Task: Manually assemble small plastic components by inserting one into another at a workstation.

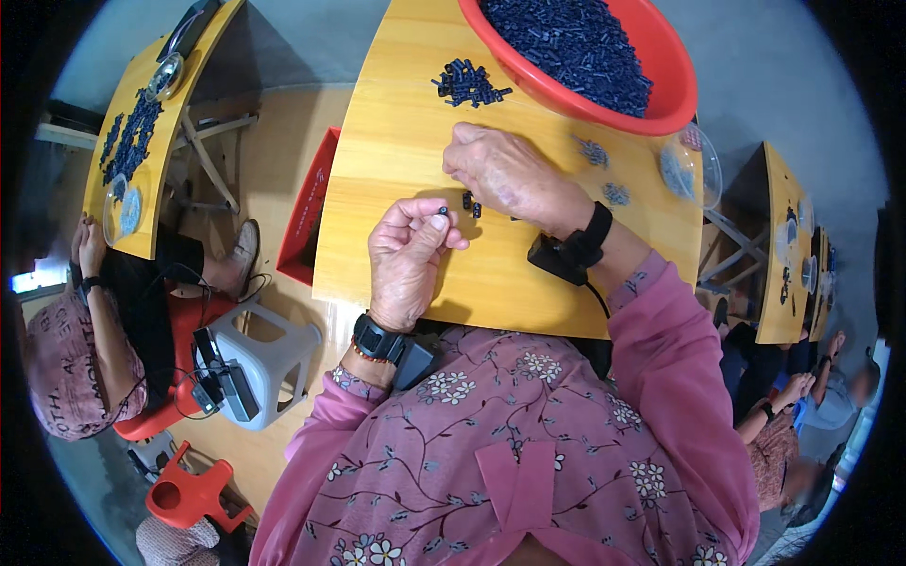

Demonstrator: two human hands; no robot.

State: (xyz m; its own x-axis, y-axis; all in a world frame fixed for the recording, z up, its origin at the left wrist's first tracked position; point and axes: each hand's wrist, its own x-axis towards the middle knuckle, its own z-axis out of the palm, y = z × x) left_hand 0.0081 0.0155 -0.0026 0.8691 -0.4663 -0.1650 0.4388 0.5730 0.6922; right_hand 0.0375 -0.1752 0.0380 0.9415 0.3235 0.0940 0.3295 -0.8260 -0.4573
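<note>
My left hand (pixel 406 259) pinches a small black cylindrical piece (pixel 444 211) between thumb and fingers, with a round opening at its upper end. Up and to the right of it, my right hand (pixel 510 174) is closed above the yellow table (pixel 387 141). Its fingertips are turned away, so whatever they hold is hidden. A few loose black pieces (pixel 475 209) lie on the tabletop just below the right hand. Beyond that hand is a heap of similar black pieces (pixel 469 85). Two small piles of silvery metal parts (pixel 592 151) (pixel 615 194) sit to its right.
A red basin (pixel 681 80) full of black pieces stands at the far right of the table, beside a clear plastic bowl (pixel 708 179). A red box (pixel 307 222) is at the table's left edge. Other people sit at yellow tables (pixel 156 156) on both sides.
</note>
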